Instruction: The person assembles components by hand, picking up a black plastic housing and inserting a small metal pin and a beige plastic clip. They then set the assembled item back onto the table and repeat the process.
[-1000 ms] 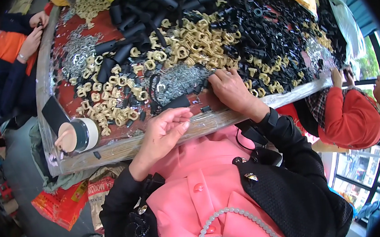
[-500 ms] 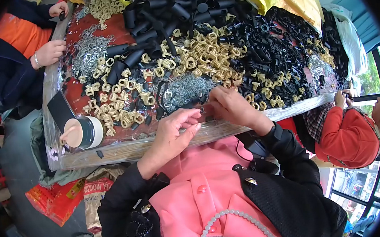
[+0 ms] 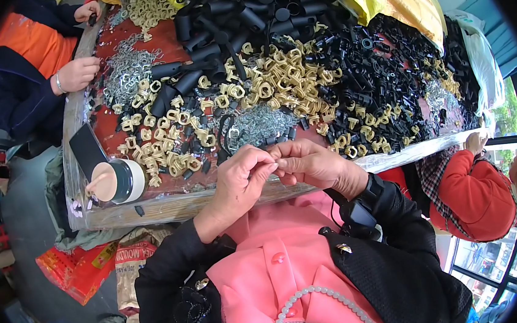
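Note:
My left hand (image 3: 242,184) and my right hand (image 3: 314,164) meet over the table's near edge, fingertips pinched together. Whatever lies between them is too small or too covered to make out. Just beyond the fingers is a heap of small silvery metal pieces (image 3: 261,124), with a black loop (image 3: 226,130) at its left side. Beige ring-shaped plastic parts (image 3: 291,75) are piled behind it, and more beige parts (image 3: 164,142) lie scattered to the left. Small black plastic parts (image 3: 360,60) cover the right side of the table.
Black tubes (image 3: 252,17) are heaped at the back. A lidded jar (image 3: 119,181) and a dark phone (image 3: 88,150) sit at the left. The wooden edge (image 3: 146,214) runs before me. One person (image 3: 76,76) works at left, another in red (image 3: 473,192) at right.
My right hand has come back from the metal heap toward my left hand. Both hands' fingertips now touch, where they were apart before.

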`<control>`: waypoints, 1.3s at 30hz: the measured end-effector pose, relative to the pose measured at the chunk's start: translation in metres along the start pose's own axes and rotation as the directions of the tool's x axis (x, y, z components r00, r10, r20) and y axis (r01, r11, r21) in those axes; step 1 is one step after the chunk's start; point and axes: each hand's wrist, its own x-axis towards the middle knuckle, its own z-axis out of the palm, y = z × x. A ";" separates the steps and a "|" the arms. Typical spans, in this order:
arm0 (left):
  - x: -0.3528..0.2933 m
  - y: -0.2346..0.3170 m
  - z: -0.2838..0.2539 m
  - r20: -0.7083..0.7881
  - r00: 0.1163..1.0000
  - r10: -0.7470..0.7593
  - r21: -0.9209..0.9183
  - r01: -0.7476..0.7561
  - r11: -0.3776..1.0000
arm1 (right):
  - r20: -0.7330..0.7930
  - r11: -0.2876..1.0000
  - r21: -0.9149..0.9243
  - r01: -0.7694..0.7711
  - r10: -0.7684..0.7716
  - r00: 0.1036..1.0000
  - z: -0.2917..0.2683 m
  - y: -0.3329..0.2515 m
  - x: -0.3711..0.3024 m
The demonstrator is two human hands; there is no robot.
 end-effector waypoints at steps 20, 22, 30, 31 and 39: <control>-0.019 -0.011 -0.020 0.178 0.982 0.070 0.639 -0.170 0.750 | 0.076 -0.149 -0.986 -0.081 -0.815 0.575 -0.060 -0.032 -0.029; -0.018 -0.013 -0.020 0.183 0.982 0.049 0.650 -0.158 0.743 | 0.104 -0.259 -0.947 -0.193 -0.810 0.577 -0.074 -0.036 -0.027; 0.016 -0.001 -0.023 0.088 0.994 -0.064 0.354 0.029 0.935 | -0.001 -0.120 -0.977 -0.173 -0.819 0.574 -0.087 -0.033 -0.037; 0.026 0.001 -0.023 0.064 0.994 -0.088 0.308 0.065 0.949 | -0.015 -0.058 -0.992 -0.113 -0.827 0.561 -0.086 -0.033 -0.040; 0.140 -0.037 0.009 -0.073 0.986 -0.152 -0.093 0.145 0.985 | -0.098 0.132 -0.991 0.024 -0.831 0.548 -0.065 -0.037 -0.049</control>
